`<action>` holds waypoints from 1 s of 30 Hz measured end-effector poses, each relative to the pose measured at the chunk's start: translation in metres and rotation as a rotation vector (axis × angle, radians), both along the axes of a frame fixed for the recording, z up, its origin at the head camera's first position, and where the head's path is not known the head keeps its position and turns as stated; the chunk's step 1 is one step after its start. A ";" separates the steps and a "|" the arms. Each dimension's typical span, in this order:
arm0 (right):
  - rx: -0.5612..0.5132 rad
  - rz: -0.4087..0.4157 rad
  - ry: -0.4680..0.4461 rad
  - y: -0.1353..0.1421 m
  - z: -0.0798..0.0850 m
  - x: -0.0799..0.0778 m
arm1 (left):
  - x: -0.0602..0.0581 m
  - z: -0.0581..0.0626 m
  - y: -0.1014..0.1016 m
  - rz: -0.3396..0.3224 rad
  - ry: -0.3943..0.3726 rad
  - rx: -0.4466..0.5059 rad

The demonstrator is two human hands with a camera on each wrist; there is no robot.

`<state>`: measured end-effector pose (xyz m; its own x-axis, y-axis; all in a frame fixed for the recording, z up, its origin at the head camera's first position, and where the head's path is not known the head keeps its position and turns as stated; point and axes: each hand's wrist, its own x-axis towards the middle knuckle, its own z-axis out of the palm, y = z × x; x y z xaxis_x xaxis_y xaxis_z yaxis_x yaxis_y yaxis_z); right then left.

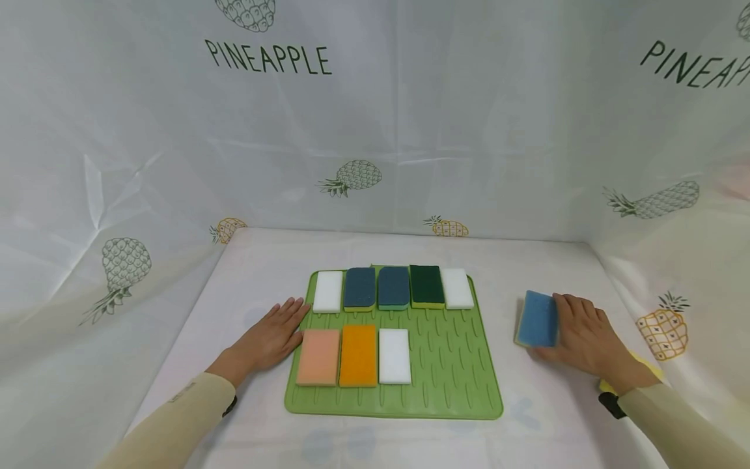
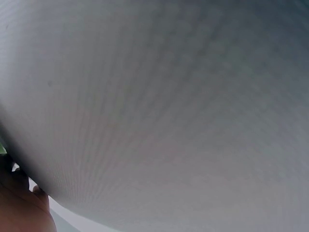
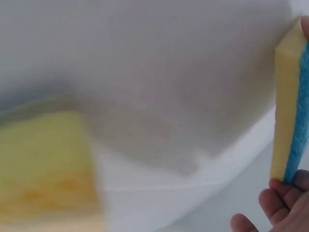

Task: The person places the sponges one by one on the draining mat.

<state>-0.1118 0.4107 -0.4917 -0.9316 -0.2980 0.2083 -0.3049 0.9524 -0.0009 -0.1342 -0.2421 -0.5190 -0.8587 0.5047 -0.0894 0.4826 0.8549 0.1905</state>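
My right hand (image 1: 586, 332) grips a sponge (image 1: 539, 319) with a blue scouring face, to the right of the green mat (image 1: 445, 365). In the right wrist view the blue-and-cream sponge (image 3: 287, 106) stands on edge between thumb and fingers. Flat on the table lies my left hand (image 1: 272, 335), its fingertips at the mat's left edge beside the pink sponge (image 1: 318, 357). The left wrist view is mostly filled by pale cloth, with part of the left hand (image 2: 24, 208) at the lower left.
On the mat's back row sit white sponges (image 1: 328, 292), blue-grey sponges (image 1: 360, 286) and a dark green one (image 1: 426, 284). An orange sponge (image 1: 359, 355) and a white sponge (image 1: 395, 355) lie in front. A yellow sponge (image 3: 48, 164) is near the right wrist.
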 end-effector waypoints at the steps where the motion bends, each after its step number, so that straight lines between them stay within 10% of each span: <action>1: 0.011 0.020 0.037 -0.001 0.001 -0.002 | 0.000 0.001 0.000 0.000 0.001 0.001; 11: 0.041 0.161 0.256 -0.029 0.019 -0.020 | 0.000 0.002 0.001 0.001 -0.007 -0.007; 30: 0.072 0.227 0.227 -0.087 0.036 -0.028 | 0.000 -0.001 0.001 0.012 -0.013 0.005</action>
<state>-0.1393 0.3232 -0.4555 -0.7719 -0.5141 0.3740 -0.4938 0.8554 0.1566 -0.1344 -0.2415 -0.5200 -0.8634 0.4948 -0.0983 0.4697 0.8595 0.2014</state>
